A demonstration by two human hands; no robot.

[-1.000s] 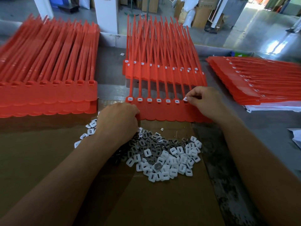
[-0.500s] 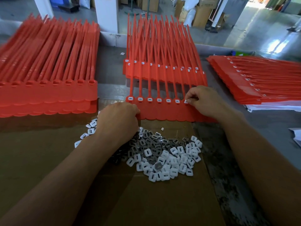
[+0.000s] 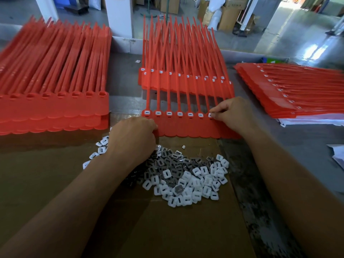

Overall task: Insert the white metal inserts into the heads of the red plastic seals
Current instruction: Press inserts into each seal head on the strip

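**Seal assembly bench, seen from the head.** We take the near strip of joined red plastic seals [image 3: 188, 127] as our landmark; it lies flat with its tails pointing away from the person.

Beneath it runs the grey worktable [image 3: 297, 144]. A brown cardboard sheet [image 3: 176, 229] covers the table on the near side of the strip, and the strip's lower edge overlaps it.

Left of the strip stands the left stack of red seals [image 3: 55, 108], whose heads are open sockets. Right of the strip, and well apart from it, lies the right stack of red seals [image 3: 297, 90], turned sideways, with white showing in its heads. Just beyond the strip sits the far stack of red seals [image 3: 186, 81], its heads likewise filled with white.

On the cardboard, near the strip's lower edge, is the loose pile of white square slotted inserts [image 3: 189, 183] — some face down, showing grey.

The hands are apart, one at each end of the strip. The left hand [image 3: 134, 138] lies knuckles up at the strip's near left corner, fingers curled under; we cannot tell what it clasps. The right hand [image 3: 232, 114] pinches one white insert [image 3: 210, 114] at the seventh head from the left — the six heads to its left each hold an insert.
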